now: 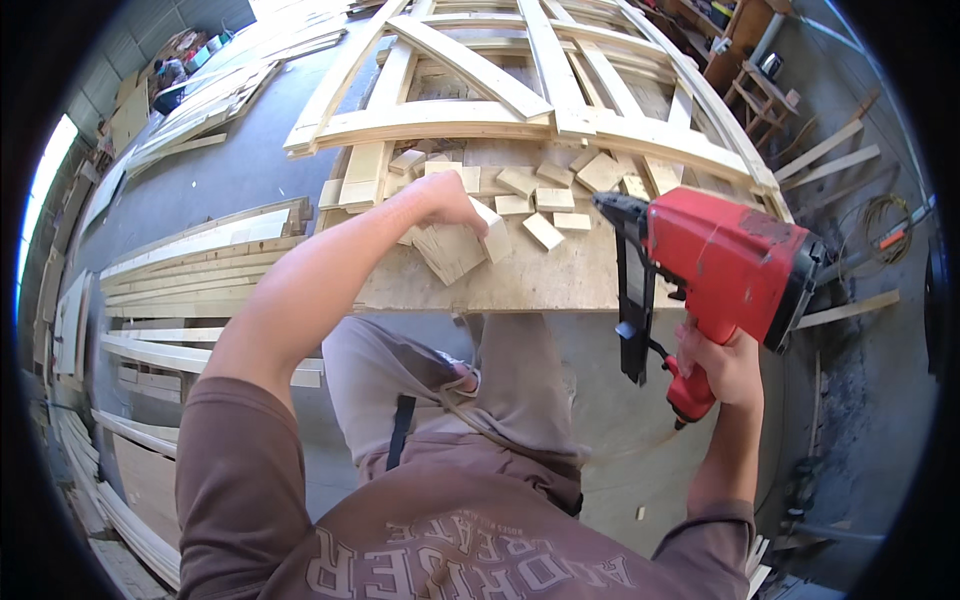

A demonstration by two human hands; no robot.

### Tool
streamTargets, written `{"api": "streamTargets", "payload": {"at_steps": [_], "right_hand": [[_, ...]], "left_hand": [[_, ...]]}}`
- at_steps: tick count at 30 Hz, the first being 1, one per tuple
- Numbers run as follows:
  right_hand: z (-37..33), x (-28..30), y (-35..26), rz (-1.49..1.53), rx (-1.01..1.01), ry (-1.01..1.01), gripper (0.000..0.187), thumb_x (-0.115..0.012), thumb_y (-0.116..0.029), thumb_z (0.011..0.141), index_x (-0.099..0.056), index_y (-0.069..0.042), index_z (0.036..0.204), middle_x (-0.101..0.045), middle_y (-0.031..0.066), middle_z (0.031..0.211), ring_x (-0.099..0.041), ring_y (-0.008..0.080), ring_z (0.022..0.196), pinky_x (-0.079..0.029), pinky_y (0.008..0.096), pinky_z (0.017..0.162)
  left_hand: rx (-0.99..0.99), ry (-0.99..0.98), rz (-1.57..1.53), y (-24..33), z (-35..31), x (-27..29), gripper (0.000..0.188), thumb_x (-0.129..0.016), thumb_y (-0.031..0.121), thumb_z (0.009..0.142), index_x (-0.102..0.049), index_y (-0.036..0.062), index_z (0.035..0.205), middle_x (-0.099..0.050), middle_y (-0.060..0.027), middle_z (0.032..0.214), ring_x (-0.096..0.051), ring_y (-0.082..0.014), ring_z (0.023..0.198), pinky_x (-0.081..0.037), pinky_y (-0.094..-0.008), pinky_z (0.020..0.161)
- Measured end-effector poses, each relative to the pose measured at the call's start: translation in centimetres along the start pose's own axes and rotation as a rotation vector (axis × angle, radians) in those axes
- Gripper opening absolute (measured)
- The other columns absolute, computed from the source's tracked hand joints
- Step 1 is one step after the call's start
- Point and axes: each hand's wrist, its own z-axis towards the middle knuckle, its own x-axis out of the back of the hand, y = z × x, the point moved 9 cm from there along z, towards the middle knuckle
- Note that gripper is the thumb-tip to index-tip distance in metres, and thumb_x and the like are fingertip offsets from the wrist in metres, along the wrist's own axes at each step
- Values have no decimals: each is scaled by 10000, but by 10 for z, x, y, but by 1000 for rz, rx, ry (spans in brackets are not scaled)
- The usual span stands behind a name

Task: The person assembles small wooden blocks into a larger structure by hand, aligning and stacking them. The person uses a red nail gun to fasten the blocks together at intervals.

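My right hand (722,362) is wrapped round the handle of a red pneumatic nail gun (725,240), raised to the right of the workbench. Its black nose and magazine (634,300) are on the side toward the bench, and an air hose (640,447) trails from the grip across my legs. Near the bench's front edge, my left hand (452,200) is closed on a pale wood block (492,232), its fingertips partly hidden. A wider wood block (448,252) lies right beside it, under my wrist. Several small cut blocks (543,232) are scattered beyond on the bench top (560,285).
A nailed timber frame (430,122) with a diagonal brace rests across the far part of the bench. Stacked boards (190,275) lie to the left. At the right are loose planks (850,308), a coiled hose (885,230) and a wooden stand (765,95). Another person (170,75) is far left.
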Motion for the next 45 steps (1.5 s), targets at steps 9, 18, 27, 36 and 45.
{"api": "streamTargets", "payload": {"at_steps": [9, 18, 27, 36, 45], "right_hand": [[23, -45, -17, -225, -157, -243, 53, -681, 9, 991, -646, -16, 959, -639, 41, 660, -610, 141, 561, -501, 321, 562], [81, -118, -61, -461, -202, -432, 109, -721, -5, 986, -654, -3, 1072, -644, 32, 711, -625, 134, 579, -529, 339, 551], [105, -151, -74, -736, -290, -450, 305, -726, -28, 973, -631, -10, 1263, -672, 29, 813, -609, 123, 607, -518, 342, 558], [108, -153, -82, -843, -207, -483, 102, -678, -3, 997, -642, -14, 902, -645, 47, 672, -616, 156, 561, -503, 331, 562], [104, -159, -86, -825, -243, -508, 93, -672, -24, 1017, -649, -14, 927, -637, 45, 676, -604, 151, 576, -506, 326, 580]], "left_hand": [[7, -389, -911, -38, -11, -68, 662, -963, 447, 843, -776, 42, 1331, -802, -106, 1279, -787, -191, 1104, -637, -344, 947], [-198, -162, -961, -70, -16, -108, 847, -960, 391, 882, -649, -44, 1538, -775, -177, 1349, -726, -201, 1248, -534, -339, 1093], [-529, 467, -780, -61, -50, -89, 805, -941, 298, 850, -647, 17, 1545, -704, -230, 1487, -684, -358, 1365, -522, -450, 1172], [-661, 323, -892, -42, -40, -78, 609, -988, 105, 769, -751, 39, 1326, -796, -142, 1189, -739, -317, 1134, -578, -425, 990], [-614, 505, -1035, -55, -59, -85, 506, -989, 99, 797, -719, 35, 1221, -797, -150, 1122, -759, -332, 1072, -592, -433, 923]]}}
